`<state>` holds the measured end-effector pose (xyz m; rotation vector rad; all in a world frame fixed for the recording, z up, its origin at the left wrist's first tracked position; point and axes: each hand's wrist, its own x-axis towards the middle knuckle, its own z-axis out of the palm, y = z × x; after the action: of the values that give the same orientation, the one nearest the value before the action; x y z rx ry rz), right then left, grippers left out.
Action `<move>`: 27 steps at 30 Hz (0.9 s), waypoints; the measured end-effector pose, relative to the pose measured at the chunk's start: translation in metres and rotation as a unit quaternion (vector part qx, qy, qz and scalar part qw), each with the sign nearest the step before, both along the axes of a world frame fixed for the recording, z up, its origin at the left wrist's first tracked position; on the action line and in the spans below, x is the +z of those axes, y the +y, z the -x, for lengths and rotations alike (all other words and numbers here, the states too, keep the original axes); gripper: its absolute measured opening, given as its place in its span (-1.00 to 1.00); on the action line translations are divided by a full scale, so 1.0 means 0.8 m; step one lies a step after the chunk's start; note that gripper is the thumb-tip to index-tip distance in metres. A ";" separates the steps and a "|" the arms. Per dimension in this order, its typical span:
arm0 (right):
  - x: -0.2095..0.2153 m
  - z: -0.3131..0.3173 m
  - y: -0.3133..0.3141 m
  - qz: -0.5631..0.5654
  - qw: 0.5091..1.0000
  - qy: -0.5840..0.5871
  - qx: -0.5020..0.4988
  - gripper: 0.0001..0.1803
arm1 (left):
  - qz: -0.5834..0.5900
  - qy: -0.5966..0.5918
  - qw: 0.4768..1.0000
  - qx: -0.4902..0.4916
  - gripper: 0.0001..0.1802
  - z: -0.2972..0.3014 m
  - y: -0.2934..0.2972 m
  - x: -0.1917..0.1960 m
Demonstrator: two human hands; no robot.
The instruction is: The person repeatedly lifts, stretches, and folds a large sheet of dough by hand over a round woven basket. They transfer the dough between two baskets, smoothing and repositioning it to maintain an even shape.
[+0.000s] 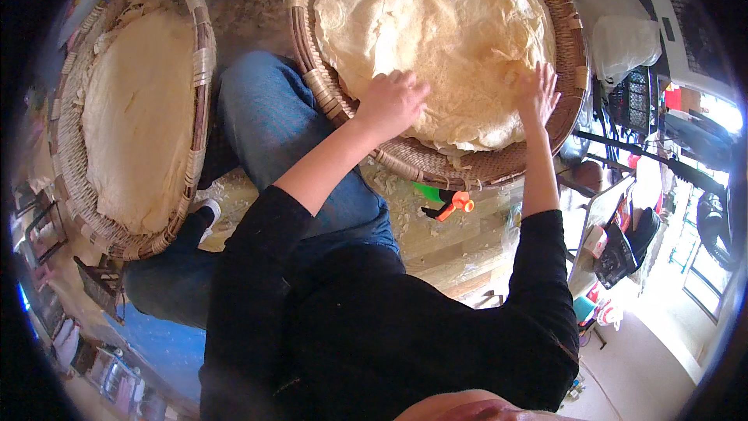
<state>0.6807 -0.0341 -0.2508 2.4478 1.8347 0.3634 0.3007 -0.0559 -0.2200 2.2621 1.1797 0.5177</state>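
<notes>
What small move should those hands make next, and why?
I'd suggest the right hand gently smooth the pale sheets outward: its fingers are spread near their right edge, and the top looks creased. The left hand is at their near left side, seemingly well placed for steadying them in the round basket.

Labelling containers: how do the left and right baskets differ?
Left basket looks a narrow oval here; right basket looks rounder. Left basket's sheet lies fairly smooth; right basket's sheets are wrinkled. Left hand and right hand are at the right basket, neither at the left basket. Both baskets are woven, holding thin pale sheets.
</notes>
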 end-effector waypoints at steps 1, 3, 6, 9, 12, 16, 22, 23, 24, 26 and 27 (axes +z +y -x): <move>-0.009 0.009 0.002 0.060 0.998 -0.030 -0.013 -0.24 | -0.013 0.036 0.999 -0.034 -0.68 -0.001 -0.005 -0.004; -0.030 0.017 0.003 0.063 0.994 0.079 -0.032 -0.23 | 0.010 0.133 0.986 -0.099 -0.70 -0.002 -0.013 -0.016; -0.048 0.008 0.009 0.097 0.983 0.149 -0.045 -0.20 | 0.028 0.097 0.989 -0.112 -0.70 -0.002 -0.018 -0.032; -0.040 -0.003 0.027 0.201 0.963 0.162 -0.074 -0.20 | 0.036 0.065 0.988 -0.132 -0.74 0.006 -0.018 -0.029; -0.026 0.007 0.046 0.280 0.957 -0.009 -0.074 -0.34 | 0.022 0.003 0.993 -0.116 -0.81 0.038 -0.027 -0.004; -0.047 0.050 0.030 -0.021 0.992 0.116 0.040 -0.38 | -0.111 -0.216 0.970 -0.007 -0.84 0.150 -0.052 0.032; -0.048 0.091 0.014 0.090 0.982 0.130 0.099 -0.37 | -0.171 -0.114 0.951 0.232 -0.85 0.398 -0.097 0.026; -0.032 0.100 0.024 0.083 0.980 0.141 0.115 -0.42 | -0.072 -0.130 0.942 0.301 -0.84 0.438 -0.101 0.017; -0.013 0.112 0.032 0.067 0.980 0.151 0.109 -0.46 | 0.012 -0.143 0.924 0.355 -0.81 0.477 -0.106 0.007; 0.021 0.165 0.055 -0.001 0.964 0.185 0.191 -0.63 | 0.100 -0.051 0.917 0.383 -0.79 0.551 -0.117 -0.009; 0.040 0.201 0.060 -0.027 0.952 0.182 0.244 -0.66 | 0.072 -0.004 0.946 0.317 -0.79 0.577 -0.121 -0.017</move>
<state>0.5200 0.0140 -0.2191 2.1724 2.6172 -0.0312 -0.1612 -0.1530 -0.2337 1.7221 1.8807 0.6456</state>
